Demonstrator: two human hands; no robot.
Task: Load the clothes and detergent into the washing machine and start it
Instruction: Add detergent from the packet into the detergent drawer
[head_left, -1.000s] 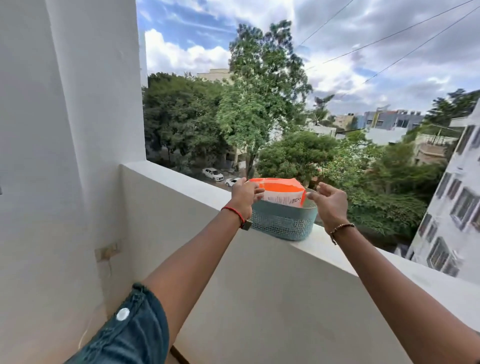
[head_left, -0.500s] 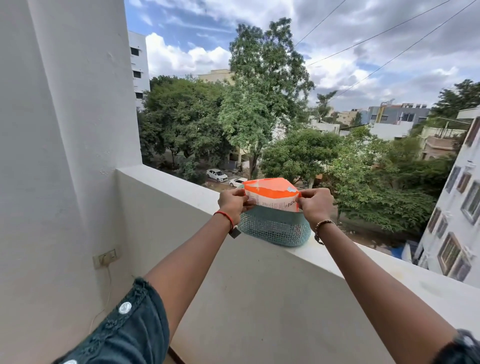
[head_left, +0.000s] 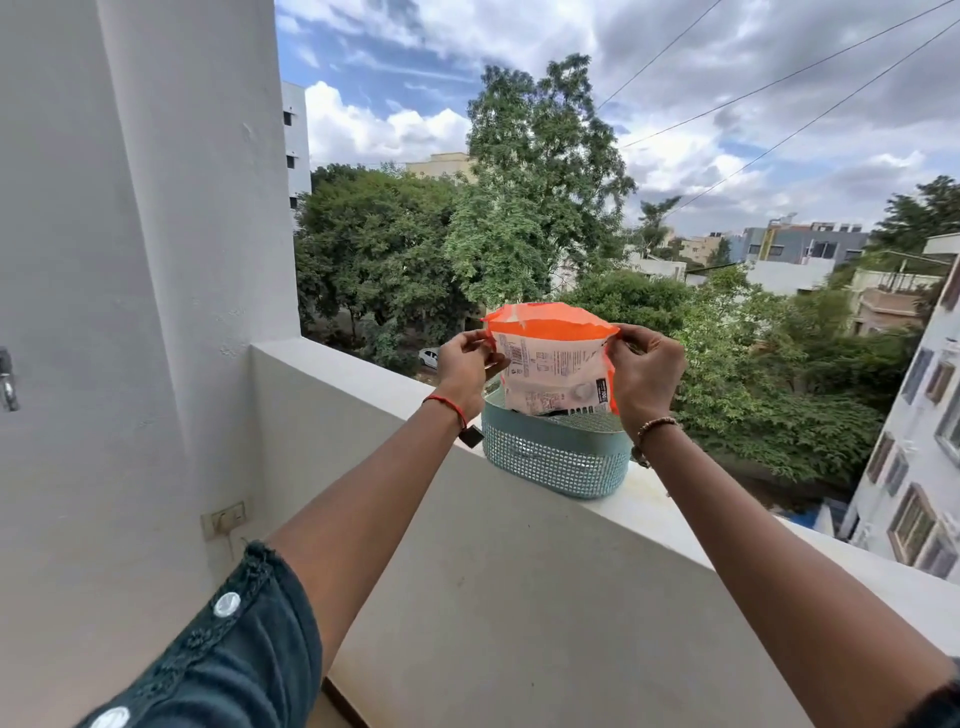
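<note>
Detergent pouch (head_left: 553, 364) betw. both hands' fingers (head_left: 485, 345), above basket (head_left: 556, 457).

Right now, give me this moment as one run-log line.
stage: fetching detergent | left hand: holds pouch top corner | right hand: holds other corner | pouch: upright, bottom in basket | basket: on ledge

Access: white concrete parapet ledge (head_left: 363, 376) bare left of teal perforated plastic basket (head_left: 556, 460); white wall (head_left: 130, 260) closes far left; open air beyond
</note>
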